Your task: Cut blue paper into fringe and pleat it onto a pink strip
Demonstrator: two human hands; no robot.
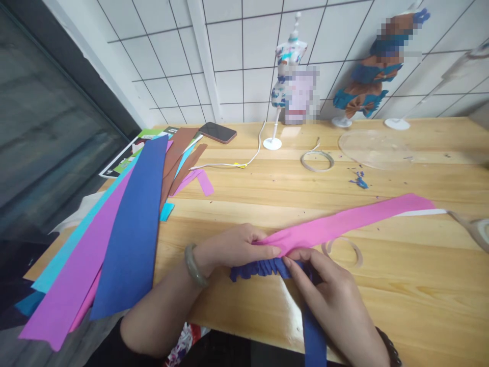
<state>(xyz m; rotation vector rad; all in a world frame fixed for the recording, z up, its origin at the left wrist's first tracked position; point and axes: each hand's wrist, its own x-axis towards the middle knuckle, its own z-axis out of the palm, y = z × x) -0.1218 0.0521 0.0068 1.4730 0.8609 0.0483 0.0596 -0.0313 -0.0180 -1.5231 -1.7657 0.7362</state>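
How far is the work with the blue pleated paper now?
Done: part of the blue strip is gathered into pleats. In hand: the left hand and right hand press those pleats against the pink strip. Left: the blue tail toward the table edge is flat, and most of the pink strip is bare.

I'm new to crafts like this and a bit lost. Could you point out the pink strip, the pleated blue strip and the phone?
pink strip (pixel 344 221), head view, middle of its length.
pleated blue strip (pixel 255 270), head view, on the gathered folds between the hands.
phone (pixel 217 132), head view, centre of its dark face.
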